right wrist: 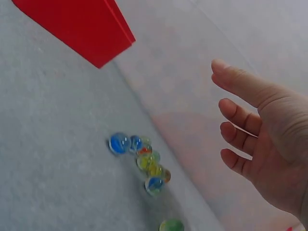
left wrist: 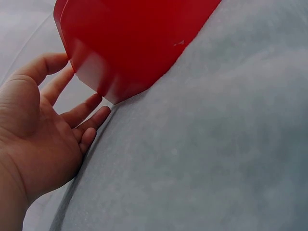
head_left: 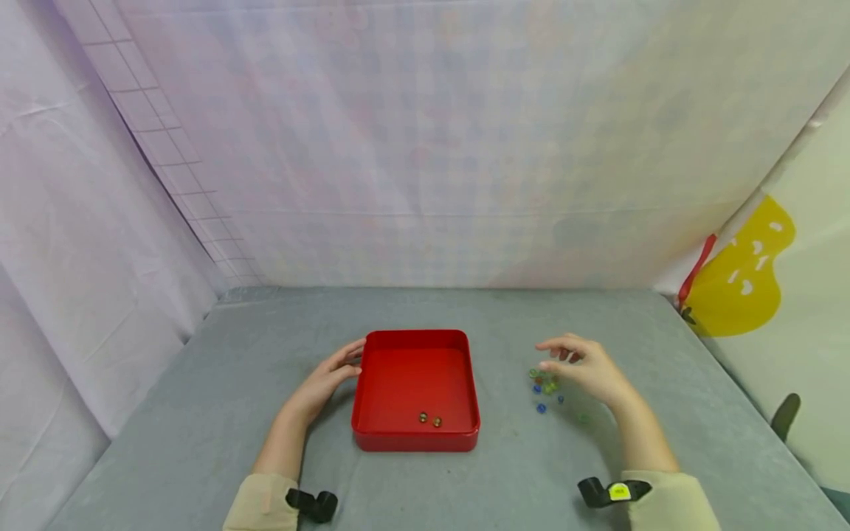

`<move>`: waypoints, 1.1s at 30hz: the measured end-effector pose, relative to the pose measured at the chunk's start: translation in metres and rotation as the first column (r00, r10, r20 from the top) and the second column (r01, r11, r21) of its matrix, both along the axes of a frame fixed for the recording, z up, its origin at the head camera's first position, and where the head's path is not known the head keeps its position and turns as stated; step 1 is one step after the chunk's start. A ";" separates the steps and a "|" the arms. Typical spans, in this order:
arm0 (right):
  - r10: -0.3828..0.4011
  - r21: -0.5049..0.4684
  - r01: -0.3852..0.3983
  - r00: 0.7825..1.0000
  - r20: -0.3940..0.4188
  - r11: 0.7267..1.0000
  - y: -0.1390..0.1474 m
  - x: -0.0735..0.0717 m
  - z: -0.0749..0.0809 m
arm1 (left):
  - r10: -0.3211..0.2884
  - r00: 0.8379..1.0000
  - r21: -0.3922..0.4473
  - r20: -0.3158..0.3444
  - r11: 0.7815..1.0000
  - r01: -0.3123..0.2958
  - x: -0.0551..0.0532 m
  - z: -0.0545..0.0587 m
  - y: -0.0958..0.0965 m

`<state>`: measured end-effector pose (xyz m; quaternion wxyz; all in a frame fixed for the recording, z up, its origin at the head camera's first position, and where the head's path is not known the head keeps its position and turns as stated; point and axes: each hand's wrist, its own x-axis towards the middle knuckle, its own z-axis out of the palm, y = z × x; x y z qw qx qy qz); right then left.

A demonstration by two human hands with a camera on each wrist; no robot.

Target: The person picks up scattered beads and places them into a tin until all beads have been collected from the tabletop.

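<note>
My left hand (head_left: 322, 385) touches the left wall of a shallow red tray (head_left: 415, 442) with its fingertips and thumb, fingers extended and spread. Two brownish marbles (head_left: 437, 422) lie inside that tray, toward its front wall. To the tray's right, my right hand (head_left: 591, 369) hovers over a loose group of glass marbles, its fingers loosely bent and nothing visible between them. Blue marbles (right wrist: 119, 143), yellow marbles (right wrist: 146, 162) and a greenish marble (right wrist: 172, 225) show in the right wrist view, apart from the hand. The hand partly covers the group in the head view.
Grey cloth (head_left: 505, 472) covers the table. A pale curtain (head_left: 425, 147) hangs along its back edge, with another white sheet (head_left: 60, 184) on the left. A yellow printed shape (head_left: 747, 280) marks the right-hand sheet.
</note>
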<state>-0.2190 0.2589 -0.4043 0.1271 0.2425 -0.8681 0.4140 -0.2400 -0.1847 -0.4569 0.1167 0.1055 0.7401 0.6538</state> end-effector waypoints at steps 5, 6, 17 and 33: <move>-0.004 -0.013 0.004 1.000 0.011 1.000 0.019 -0.013 -0.023 | 0.000 1.000 0.008 0.006 1.000 0.000 0.000 0.000 0.000; -0.004 -0.020 0.004 1.000 0.013 1.000 0.021 -0.014 -0.025 | -0.001 1.000 0.007 0.006 1.000 0.001 0.000 0.000 0.000; -0.034 -0.017 0.035 0.997 0.075 0.999 0.037 -0.015 -0.040 | -0.002 1.000 -0.002 0.000 1.000 0.002 0.000 0.000 0.000; -0.096 -0.009 0.100 0.973 0.210 0.995 0.049 -0.017 -0.059 | -0.005 1.000 -0.005 0.002 1.000 0.005 -0.001 -0.001 0.000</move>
